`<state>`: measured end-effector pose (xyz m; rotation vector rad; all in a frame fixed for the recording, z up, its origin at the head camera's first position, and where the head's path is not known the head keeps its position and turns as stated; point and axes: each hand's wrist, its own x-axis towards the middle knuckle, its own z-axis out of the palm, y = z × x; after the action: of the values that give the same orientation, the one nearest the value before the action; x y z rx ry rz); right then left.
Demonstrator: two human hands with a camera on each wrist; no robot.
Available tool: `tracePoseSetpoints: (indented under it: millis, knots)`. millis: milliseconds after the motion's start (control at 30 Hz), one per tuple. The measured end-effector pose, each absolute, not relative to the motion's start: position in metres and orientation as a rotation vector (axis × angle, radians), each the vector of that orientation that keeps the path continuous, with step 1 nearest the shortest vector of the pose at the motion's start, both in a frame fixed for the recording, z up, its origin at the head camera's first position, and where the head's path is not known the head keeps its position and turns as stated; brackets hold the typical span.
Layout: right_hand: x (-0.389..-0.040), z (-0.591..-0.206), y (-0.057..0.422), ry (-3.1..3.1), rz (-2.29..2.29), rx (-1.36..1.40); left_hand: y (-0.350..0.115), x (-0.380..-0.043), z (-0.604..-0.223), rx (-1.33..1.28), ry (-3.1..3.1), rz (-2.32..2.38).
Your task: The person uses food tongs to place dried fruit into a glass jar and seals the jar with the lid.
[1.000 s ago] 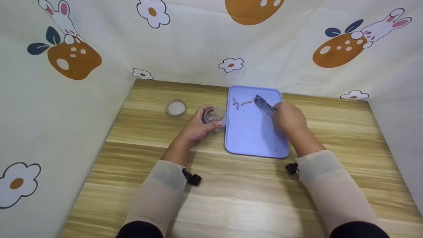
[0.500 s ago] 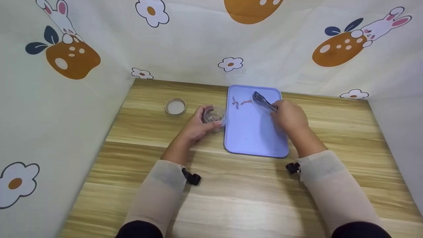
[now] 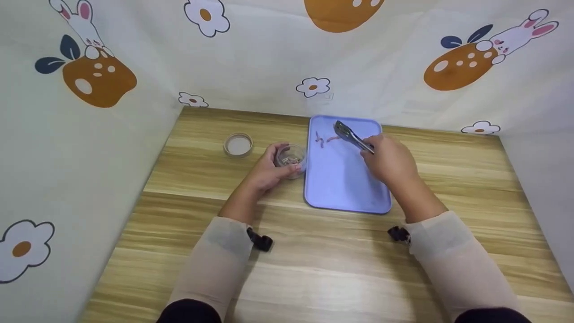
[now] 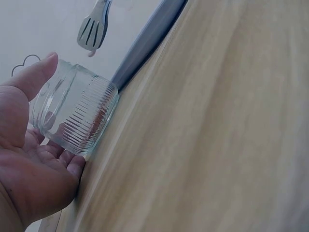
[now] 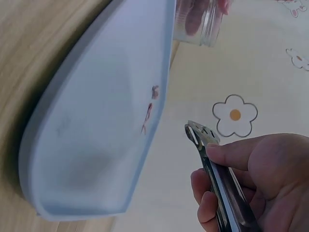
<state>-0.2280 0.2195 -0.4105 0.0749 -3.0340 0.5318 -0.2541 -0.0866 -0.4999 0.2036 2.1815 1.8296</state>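
Note:
In the head view my left hand [image 3: 267, 170] grips a clear glass jar [image 3: 291, 159] standing on the table against the tray's left edge. Small pinkish-brown pieces lie at the jar's bottom. My right hand [image 3: 391, 157] holds metal tongs [image 3: 352, 137] with slotted heads, raised over the far part of the blue tray [image 3: 345, 188]. A small pinkish tip [image 4: 91, 53] pokes out below the tongs' heads in the left wrist view. Thin, worm-like pinkish pieces [image 3: 319, 141] lie on the tray's far left area, one partly hidden near the tongs.
A round lid [image 3: 238, 145] lies on the wooden table [image 3: 305, 269] left of the jar. Cloth walls [image 3: 260, 67] printed with flowers, oranges and rabbits enclose the back and sides. Each wrist carries a small black camera mount [image 3: 261, 240].
The tongs in my right hand have risen from the tray and shifted left toward the jar. My left hand and the jar stay where they were.

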Motion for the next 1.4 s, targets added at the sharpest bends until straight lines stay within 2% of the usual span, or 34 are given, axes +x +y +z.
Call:
tracePoseSetpoints:
  millis: [900,1400]
  knots:
    - [-0.179,-0.4,0.162,-2.927,0.575,0.378,-0.085,-0.253,-0.502,0.207,2.184,1.894]
    - [-0.172,-0.403,0.155,-2.897,0.579,0.457,-0.084,-0.253,-0.503,0.166,2.183,1.911]
